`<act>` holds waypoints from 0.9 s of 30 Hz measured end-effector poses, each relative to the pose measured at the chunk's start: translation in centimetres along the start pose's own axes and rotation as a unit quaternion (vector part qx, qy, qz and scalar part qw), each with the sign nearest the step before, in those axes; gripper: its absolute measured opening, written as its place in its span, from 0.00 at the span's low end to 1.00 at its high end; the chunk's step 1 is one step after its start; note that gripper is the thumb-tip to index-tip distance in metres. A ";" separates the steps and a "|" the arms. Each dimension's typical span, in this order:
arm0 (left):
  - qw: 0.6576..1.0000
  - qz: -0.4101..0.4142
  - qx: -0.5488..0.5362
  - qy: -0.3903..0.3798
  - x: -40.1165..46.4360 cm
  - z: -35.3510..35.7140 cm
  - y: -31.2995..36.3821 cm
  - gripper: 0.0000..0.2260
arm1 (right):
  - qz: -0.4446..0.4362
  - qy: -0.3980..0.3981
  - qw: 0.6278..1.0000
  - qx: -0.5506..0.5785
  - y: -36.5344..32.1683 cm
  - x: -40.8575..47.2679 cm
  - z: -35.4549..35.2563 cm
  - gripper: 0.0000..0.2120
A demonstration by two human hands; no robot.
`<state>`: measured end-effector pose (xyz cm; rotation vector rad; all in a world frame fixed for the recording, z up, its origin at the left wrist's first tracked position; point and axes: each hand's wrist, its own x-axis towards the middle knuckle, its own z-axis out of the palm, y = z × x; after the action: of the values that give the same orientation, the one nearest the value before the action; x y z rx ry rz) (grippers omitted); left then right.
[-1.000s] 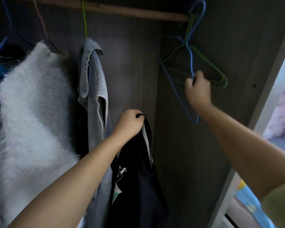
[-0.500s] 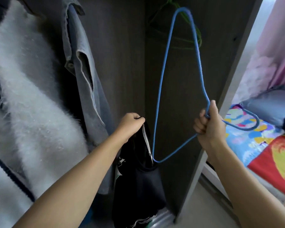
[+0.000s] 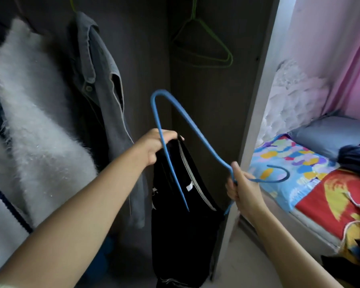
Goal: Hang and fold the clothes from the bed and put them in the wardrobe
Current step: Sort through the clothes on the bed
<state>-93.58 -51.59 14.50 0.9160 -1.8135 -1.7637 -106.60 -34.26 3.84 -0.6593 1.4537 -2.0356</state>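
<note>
My left hand [image 3: 156, 146] grips the top of a black garment [image 3: 181, 229] that hangs down in front of the open wardrobe [image 3: 206, 113]. My right hand [image 3: 240, 189] holds a blue wire hanger [image 3: 187, 124] by its neck, the hook pointing right over the bed. One shoulder of the hanger reaches into the garment's opening beside my left hand. More clothes lie on the bed [image 3: 312, 183], among them a dark heap [image 3: 355, 161] by the pillow.
Inside the wardrobe hang a white fluffy coat [image 3: 35, 121], a grey denim shirt [image 3: 104, 96] and bare green hangers [image 3: 204, 44]. The wardrobe's side panel [image 3: 256, 104] stands between the hanging space and the bed. A grey pillow [image 3: 330, 134] lies at the bed's head.
The blue hanger came off the rail in my right hand, dropped lower and swung left until its shoulder reached the black garment's opening. My left hand stayed on the garment.
</note>
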 end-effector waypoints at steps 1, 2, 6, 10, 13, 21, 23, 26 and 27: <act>1.000 0.001 -0.016 0.017 0.1 -0.4 0.2 0.08 | 0.004 -0.003 0.998 -0.061 0.4 -0.4 -1.1 0.28; 0.999 0.006 -0.028 0.036 0.2 -0.6 0.2 0.13 | 0.006 -0.011 0.993 -0.115 0.4 -0.8 -2.4 0.28; 0.992 0.018 -0.037 0.119 0.5 -0.3 -1.6 0.14 | 0.018 -0.099 0.959 -0.263 -2.0 -2.6 -6.6 0.25; 0.983 -0.008 0.070 0.167 0.2 1.0 -4.1 0.11 | 0.026 -0.164 0.897 -0.409 -5.8 -3.8 -9.7 0.23; 0.960 0.003 0.218 0.176 -0.7 3.0 -5.9 0.09 | 0.096 -0.202 0.820 -0.526 -8.2 -4.1 -10.7 0.22; 0.899 0.132 0.411 0.075 -5.1 13.4 -7.0 0.10 | 0.177 -0.254 0.826 -0.470 -11.2 -3.8 -8.2 0.18; 0.895 0.114 0.430 0.000 -5.3 14.1 -7.2 0.10 | 0.180 -0.267 0.801 -0.504 -10.9 -3.6 -7.9 0.17; 0.893 0.093 0.436 -0.060 -5.7 12.8 -7.1 0.10 | 0.183 -0.262 0.800 -0.507 -11.8 -3.2 -8.6 0.16; 0.887 0.119 0.442 -0.061 -5.8 12.3 -7.2 0.14 | 0.182 -0.265 0.809 -0.493 -12.4 -3.0 -8.9 0.15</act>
<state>-97.42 -38.61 7.12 0.8229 -2.7341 -0.8022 -112.21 -22.87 12.75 -1.1120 1.9950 -0.5897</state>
